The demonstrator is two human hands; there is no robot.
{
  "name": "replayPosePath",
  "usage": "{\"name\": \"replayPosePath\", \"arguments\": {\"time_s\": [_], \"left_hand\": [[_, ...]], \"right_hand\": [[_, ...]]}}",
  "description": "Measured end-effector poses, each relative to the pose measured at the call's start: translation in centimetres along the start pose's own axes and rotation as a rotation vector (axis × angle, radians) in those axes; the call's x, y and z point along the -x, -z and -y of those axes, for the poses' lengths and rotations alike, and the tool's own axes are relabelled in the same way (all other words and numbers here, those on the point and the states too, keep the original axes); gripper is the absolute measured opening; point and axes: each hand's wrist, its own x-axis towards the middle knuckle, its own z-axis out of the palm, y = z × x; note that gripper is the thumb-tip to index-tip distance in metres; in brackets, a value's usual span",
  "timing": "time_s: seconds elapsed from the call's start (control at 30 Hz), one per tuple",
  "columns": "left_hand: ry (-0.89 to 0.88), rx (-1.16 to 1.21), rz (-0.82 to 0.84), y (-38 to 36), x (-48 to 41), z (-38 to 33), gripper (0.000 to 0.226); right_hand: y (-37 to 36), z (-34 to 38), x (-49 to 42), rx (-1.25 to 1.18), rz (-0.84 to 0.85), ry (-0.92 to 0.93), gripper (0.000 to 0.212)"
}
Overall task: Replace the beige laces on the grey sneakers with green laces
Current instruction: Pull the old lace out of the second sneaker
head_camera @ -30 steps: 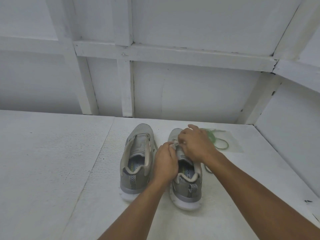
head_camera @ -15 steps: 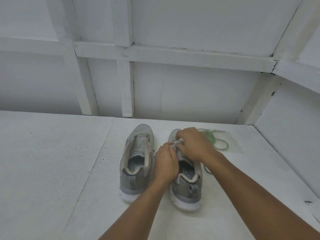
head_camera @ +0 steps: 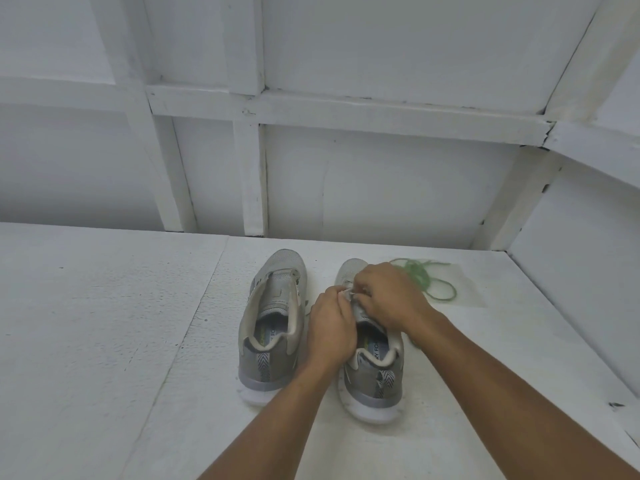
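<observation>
Grey sneakers stand side by side on the white surface (head_camera: 104,341), heels toward the camera, and the work is on the sneaker on the right (head_camera: 372,372). Over its tongue both hands meet: the left hand (head_camera: 332,327) and the right hand (head_camera: 391,296) have their fingers curled, each pinching a short pale stretch of the beige lace (head_camera: 348,294) between them. The hands hide the eyelets, so how far the lace is threaded cannot be told. The sneaker on the left (head_camera: 273,327) stands just beside, untouched, its tongue showing. Green laces (head_camera: 429,278) lie in a loose tangle behind the right hand, on a clear film (head_camera: 471,292), near the white panelled wall (head_camera: 381,188). Compared with half a second ago, the pinch has shifted slightly toward the heel and the right hand sits a little lower, uncovering more of the green tangle; both sneakers are where they were.
</observation>
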Motion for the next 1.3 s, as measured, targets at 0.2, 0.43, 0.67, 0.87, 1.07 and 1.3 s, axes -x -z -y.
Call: {"name": "replayPosePath", "arguments": {"time_s": [0.2, 0.43, 0.67, 0.87, 1.07, 1.3], "left_hand": [[-0.015, 0.003, -0.017, 0.1, 0.1, -0.2, 0.031], [0.001, 0.011, -0.011, 0.1, 0.2, -0.3, 0.034], [0.001, 0.009, -0.005, 0.0, 0.2, -0.2, 0.031], [-0.010, -0.024, -0.005, 0.2, 0.2, -0.3, 0.033], [-0.021, -0.030, 0.005, 0.2, 0.1, -0.2, 0.033], [0.013, -0.059, 0.078, 0.5, -0.5, -0.3, 0.039]], "right_hand": [[1.5, -2.4, -0.2, 0.098, -0.097, -0.160, 0.016], [1.0, -1.0, -0.3, -0.038, -0.005, -0.133, 0.039], [0.1, 0.4, -0.3, 0.018, -0.017, -0.048, 0.018], [1.6, -1.9, -0.1, -0.048, -0.064, -0.146, 0.013], [2.4, -4.7, 0.1, -0.156, -0.138, -0.281, 0.013], [1.0, -5.6, 1.2, -0.186, -0.051, -0.398, 0.031]]}}
